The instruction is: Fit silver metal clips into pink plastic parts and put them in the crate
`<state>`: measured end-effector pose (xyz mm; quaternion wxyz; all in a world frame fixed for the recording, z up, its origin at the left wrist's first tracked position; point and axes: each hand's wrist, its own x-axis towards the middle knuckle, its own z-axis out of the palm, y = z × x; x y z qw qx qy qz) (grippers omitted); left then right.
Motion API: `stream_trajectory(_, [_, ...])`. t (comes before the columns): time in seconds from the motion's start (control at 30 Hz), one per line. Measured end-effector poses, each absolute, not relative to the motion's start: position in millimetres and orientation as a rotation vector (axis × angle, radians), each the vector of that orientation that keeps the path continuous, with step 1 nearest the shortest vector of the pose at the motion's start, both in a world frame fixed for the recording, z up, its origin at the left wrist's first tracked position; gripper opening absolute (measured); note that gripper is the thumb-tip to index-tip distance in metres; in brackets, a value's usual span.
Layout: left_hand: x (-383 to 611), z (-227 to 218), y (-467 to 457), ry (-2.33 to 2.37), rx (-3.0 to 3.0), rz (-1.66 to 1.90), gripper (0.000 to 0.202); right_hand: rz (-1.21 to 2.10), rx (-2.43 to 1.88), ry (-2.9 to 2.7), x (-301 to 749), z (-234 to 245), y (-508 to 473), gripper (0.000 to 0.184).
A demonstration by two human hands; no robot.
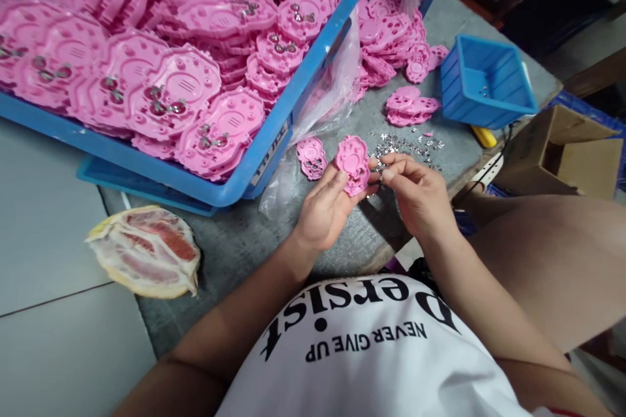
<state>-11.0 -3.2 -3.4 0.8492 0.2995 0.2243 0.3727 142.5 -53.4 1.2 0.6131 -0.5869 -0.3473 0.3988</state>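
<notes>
A pink plastic shell (352,159) with round holes and moulded ridges is held in my left hand (323,208), the thumb over its lower left edge and fingers behind it. Just right of it, my right hand (420,192) pinches thumb and forefinger together; whatever is between the tips is too small to name. Under and beyond the fingers, a scatter of small shiny metal pieces (391,145) covers part of the grey tabletop. Another pink shell (312,158) lies flat to the left of the held one.
A big blue crate (229,192) piled with pink shells, several bearing metal pieces, fills the upper left. Loose pink parts (409,106) lie near a small blue bin (489,81). A cut pomelo (147,251) sits at left, a cardboard box (562,153) at right.
</notes>
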Motion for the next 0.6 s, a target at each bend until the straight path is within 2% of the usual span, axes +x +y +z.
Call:
stream_trajectory(0.07, [-12.9,-3.4,-2.8,0.430,0.599,0.756,0.037,0.933,-1.346,-0.793,137.8,1.4,-53.4,0.015])
stream_trajectory(0.23, [-15.1,-4.3,-2.1,0.448,0.527,0.759,0.064,0.911,-1.362,-0.760,128.9,2.9,-54.0,0.017])
stream_trajectory(0.6, [-9.0,-11.8,-5.3,0.393,0.694,0.920,0.051,1.051,-1.295,-0.640,117.5,4.1,-54.3,0.018])
